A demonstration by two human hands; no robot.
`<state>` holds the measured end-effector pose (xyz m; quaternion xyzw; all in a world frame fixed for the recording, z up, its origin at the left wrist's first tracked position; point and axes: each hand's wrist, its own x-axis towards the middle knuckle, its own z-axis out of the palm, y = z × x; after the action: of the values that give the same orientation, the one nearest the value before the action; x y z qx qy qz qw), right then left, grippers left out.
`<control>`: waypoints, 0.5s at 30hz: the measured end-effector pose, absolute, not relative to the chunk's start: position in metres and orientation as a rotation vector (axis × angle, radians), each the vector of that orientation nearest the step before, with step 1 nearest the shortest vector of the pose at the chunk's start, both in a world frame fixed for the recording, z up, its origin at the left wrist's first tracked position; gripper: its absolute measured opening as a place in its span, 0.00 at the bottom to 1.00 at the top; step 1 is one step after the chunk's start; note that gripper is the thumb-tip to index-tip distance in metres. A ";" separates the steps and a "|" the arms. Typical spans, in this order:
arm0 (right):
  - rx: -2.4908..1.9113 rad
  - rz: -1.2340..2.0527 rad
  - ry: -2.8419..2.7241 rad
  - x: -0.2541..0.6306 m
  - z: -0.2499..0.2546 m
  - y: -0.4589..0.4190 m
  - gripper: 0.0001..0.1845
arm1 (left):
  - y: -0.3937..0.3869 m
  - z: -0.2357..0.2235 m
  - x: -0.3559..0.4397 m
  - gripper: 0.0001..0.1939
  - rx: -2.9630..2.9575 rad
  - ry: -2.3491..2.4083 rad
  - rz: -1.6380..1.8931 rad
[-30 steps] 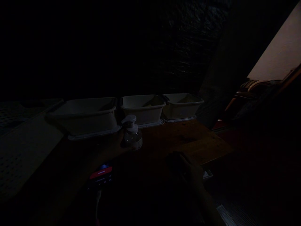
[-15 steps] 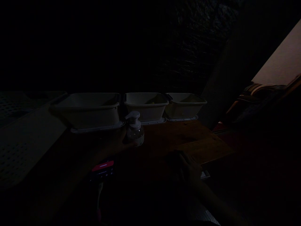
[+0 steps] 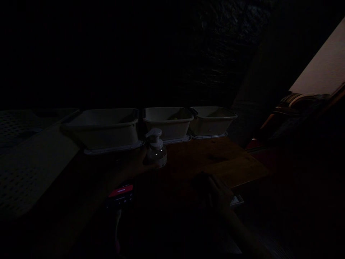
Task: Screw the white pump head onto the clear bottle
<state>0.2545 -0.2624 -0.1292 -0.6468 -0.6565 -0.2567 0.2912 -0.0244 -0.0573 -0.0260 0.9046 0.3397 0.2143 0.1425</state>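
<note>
The scene is very dark. A clear pump bottle (image 3: pixel 157 154) with a white pump head stands upright on the wooden table, its nozzle pointing left. My left hand (image 3: pixel 140 163) is closed around the bottle's left side, the thumb low across its front. Near the table's front edge, my right hand (image 3: pixel 219 192) has its fingers curled downward over a dark patch; whatever they hold is lost in shadow. A phone (image 3: pixel 120 192) with a lit red and black screen lies below my left forearm, a cable running from its lower end.
Three pale tubs stand in a row at the back: a left tub (image 3: pixel 110 135), a middle tub (image 3: pixel 169 127) with something yellowish inside, and a right tub (image 3: pixel 212 124). A perforated basket (image 3: pixel 35 158) is at far left. Beside my right hand sits a small pale-edged object (image 3: pixel 237 200).
The view has shifted slightly, so the tubs, bottle and phone appear a little farther right and lower. Both hands keep nearly the same places, my left still around the bottle.
</note>
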 end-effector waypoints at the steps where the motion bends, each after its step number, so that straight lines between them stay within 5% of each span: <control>1: -1.716 -0.707 -1.749 0.254 -0.128 -0.263 0.21 | -0.057 -0.026 -0.024 0.36 2.604 0.983 0.621; 15: -1.742 -0.680 -1.757 0.258 -0.138 -0.267 0.23 | -0.061 -0.025 -0.024 0.36 2.638 1.052 0.600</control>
<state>0.2580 -0.2667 -0.1376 -0.6510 -0.6565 -0.2543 0.2839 -0.0244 -0.0608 -0.0252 0.9023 0.3599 0.2053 0.1188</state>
